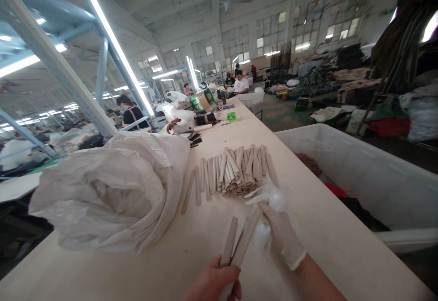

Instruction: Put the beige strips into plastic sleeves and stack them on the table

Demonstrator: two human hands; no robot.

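My left hand, bare, is closed around the lower ends of a few flat beige strips, which look like fabric. Upright and slightly fanned, they rise from the fist. A pale glove covers my right hand, whose fingers pinch the upper end of one of these strips. Crumpled clear plastic lies against the gloved fingers and partly hides what is behind them. Just beyond both hands, a heap of similar beige strips is spread on the pale table.
A large white woven sack slumps open on the table's left. Farther back are white plastic bags, black strips and a small green container. Right of the table edge stands a white bin with dark and red cloth. Several people sit far off.
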